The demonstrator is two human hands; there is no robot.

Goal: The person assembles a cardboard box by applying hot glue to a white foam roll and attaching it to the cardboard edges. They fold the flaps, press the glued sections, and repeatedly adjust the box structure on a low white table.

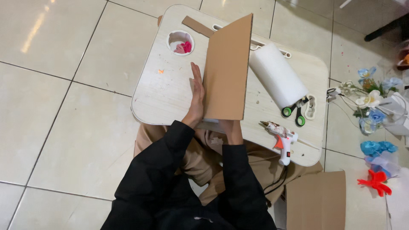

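Observation:
A brown cardboard sheet stands upright on edge on the small white lap table. My left hand lies flat, fingers straight, pressed against the sheet's left face. My right hand is at the sheet's near bottom edge, mostly hidden behind the cardboard, and seems to steady it from the other side. Black sleeves cover both arms.
On the table: a white foam roll, green-handled scissors, a white glue gun, a cardboard strip, a cup hole holding pink bits. Another cardboard piece and artificial flowers lie on the tiled floor at right.

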